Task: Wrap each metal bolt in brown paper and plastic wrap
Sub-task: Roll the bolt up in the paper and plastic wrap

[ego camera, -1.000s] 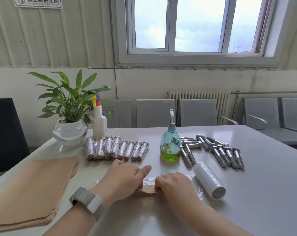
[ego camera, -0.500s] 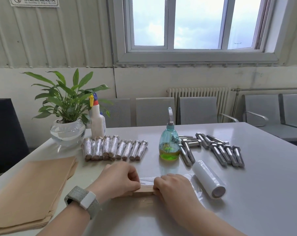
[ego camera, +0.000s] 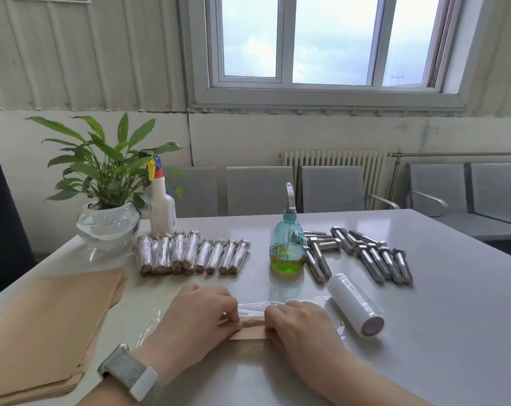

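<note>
The white bench [ego camera: 424, 332] runs wide to the right and near right, bare from the roll of plastic wrap [ego camera: 355, 309] out to the right edge. The left edge slants away toward the far left, with a stack of brown paper sheets [ego camera: 49, 326] lying along it and overhanging the near left corner. The far edge sits just behind a potted plant [ego camera: 107, 206], a white spray bottle [ego camera: 161, 206] and a teal pump bottle [ego camera: 288, 247].

Both hands work at the near middle of the bench. The left hand [ego camera: 195, 317] has its fingers curled, its grip pinching the left end of a paper-wrapped bolt [ego camera: 252, 328]; a watch [ego camera: 131, 373] is on that wrist. The right hand [ego camera: 298, 326] curls over the right end of the same bolt, fingertips pressing it down. The bolt lies crosswise between them on a sheet of plastic film [ego camera: 257, 306] that trails to the roll just beside the right hand.

A row of finished wrapped bolts [ego camera: 189, 254] lies far left of the hands, near the plant. Bare metal bolts [ego camera: 374, 256] lie far right, behind the roll.
</note>
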Action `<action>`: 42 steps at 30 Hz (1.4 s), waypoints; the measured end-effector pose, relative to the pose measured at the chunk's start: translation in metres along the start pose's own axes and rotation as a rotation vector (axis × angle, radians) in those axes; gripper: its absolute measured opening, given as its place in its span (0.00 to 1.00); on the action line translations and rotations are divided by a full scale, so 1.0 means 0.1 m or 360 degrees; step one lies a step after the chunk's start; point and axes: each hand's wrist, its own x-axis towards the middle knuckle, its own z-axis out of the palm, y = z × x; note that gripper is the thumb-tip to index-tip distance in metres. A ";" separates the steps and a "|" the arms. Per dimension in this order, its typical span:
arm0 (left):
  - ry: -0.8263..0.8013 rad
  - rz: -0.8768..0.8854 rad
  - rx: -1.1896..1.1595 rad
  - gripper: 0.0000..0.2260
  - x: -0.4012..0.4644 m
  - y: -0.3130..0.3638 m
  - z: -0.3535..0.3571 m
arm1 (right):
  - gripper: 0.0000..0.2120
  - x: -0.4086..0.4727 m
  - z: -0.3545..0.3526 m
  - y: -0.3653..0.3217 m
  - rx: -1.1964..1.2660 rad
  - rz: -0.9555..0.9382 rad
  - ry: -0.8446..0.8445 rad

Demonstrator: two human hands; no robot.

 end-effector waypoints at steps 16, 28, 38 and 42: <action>0.0292 0.0216 0.0187 0.11 -0.16 -0.01 0.14 | 0.17 0.66 -0.14 0.39 0.0365 0.0163 -0.1115; 0.0126 0.0024 -0.0106 0.14 -0.14 -0.10 0.14 | 0.13 0.79 -0.30 0.25 0.0169 0.0062 -0.1311; 0.0145 0.0025 -0.0026 0.11 -0.14 -0.04 0.12 | 0.11 0.75 -0.28 0.15 0.0107 0.0010 -0.1085; 0.0234 0.0051 0.0010 0.13 -0.15 -0.01 0.10 | 0.13 0.71 -0.27 0.10 -0.0133 -0.0163 -0.0953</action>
